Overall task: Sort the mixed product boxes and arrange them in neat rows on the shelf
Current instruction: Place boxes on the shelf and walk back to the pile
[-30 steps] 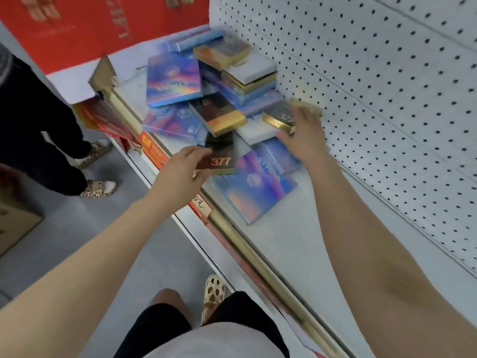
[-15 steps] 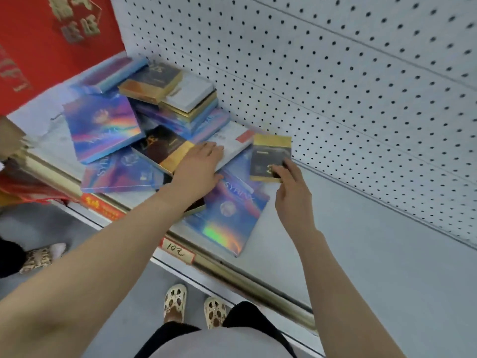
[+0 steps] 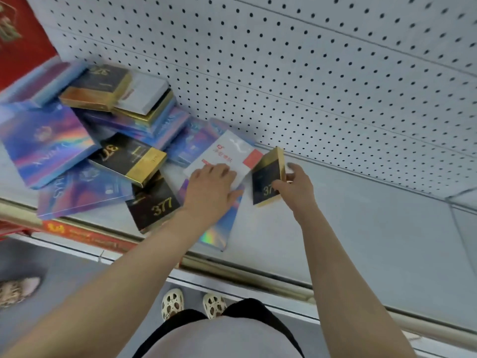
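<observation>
My right hand (image 3: pixel 294 188) grips a small black-and-gold "377" box (image 3: pixel 267 177), tilted up on edge just right of the pile. My left hand (image 3: pixel 210 189) lies flat, fingers spread, on a white box with red print (image 3: pixel 229 153) and the holographic blue box (image 3: pixel 216 235) beneath it. Another black "377" box (image 3: pixel 152 202) lies to the left of that hand near the shelf's front edge. A jumbled heap of holographic blue boxes (image 3: pixel 44 143), black-gold boxes (image 3: pixel 129 160) and a white-topped box (image 3: pixel 144 94) fills the shelf's left part.
The grey shelf board (image 3: pixel 361 228) stretches bare to the right of my hands. A white pegboard wall (image 3: pixel 309 73) backs it. A gold rail (image 3: pixel 245 275) and red price strip (image 3: pixel 87 236) run along the front edge. A red poster (image 3: pixel 18 40) stands far left; another person's shoe (image 3: pixel 18 289) is on the floor.
My right hand has carried the black-gold box rightward out of the pile and tipped it onto its edge. My left hand slid from the black boxes onto the white box.
</observation>
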`<act>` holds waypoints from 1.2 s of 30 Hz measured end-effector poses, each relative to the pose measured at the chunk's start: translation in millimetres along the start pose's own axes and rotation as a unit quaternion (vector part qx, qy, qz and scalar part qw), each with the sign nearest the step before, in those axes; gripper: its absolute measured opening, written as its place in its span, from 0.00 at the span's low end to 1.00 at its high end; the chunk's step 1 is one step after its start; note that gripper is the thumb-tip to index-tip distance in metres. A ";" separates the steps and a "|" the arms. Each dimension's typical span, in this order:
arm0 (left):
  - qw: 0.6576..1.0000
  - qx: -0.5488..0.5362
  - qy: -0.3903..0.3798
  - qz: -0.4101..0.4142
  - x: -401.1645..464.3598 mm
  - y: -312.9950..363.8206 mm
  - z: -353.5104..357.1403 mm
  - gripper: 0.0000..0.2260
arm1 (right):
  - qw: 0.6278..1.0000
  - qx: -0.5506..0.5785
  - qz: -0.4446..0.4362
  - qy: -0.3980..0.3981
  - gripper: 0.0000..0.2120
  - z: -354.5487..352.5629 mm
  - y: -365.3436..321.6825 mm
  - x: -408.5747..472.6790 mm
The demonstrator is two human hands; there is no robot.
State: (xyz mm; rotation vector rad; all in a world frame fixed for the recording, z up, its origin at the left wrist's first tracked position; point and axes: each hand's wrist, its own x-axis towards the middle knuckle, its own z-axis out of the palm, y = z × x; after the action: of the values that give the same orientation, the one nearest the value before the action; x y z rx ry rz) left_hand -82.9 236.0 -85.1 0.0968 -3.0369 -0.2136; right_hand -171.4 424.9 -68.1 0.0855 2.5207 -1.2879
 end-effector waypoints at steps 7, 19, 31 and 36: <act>0.975 -0.069 -0.117 -0.178 34.7 -19.6 -7.9 0.44 | 0.997 -0.075 0.002 0.003 0.18 4.5 -0.9 0.1; 0.862 -0.441 0.009 -0.250 5.4 -18.0 -35.7 0.15 | 0.990 0.109 0.039 0.082 0.20 -12.8 28.7 -30.7; 0.698 -0.671 -0.131 -0.213 -43.9 35.0 -22.0 0.05 | 0.890 0.312 0.124 0.309 0.12 -27.3 75.5 -177.5; 0.731 -0.639 -0.179 -0.157 -58.6 92.6 -12.6 0.03 | 0.846 0.345 0.156 0.375 0.15 -54.0 113.9 -229.2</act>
State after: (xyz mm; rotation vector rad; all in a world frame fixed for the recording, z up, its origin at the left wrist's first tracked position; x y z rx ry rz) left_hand -28.7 329.9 -64.8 0.4687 -2.3641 -2.4116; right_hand 55.0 555.5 -59.1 1.3254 2.2194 -2.2412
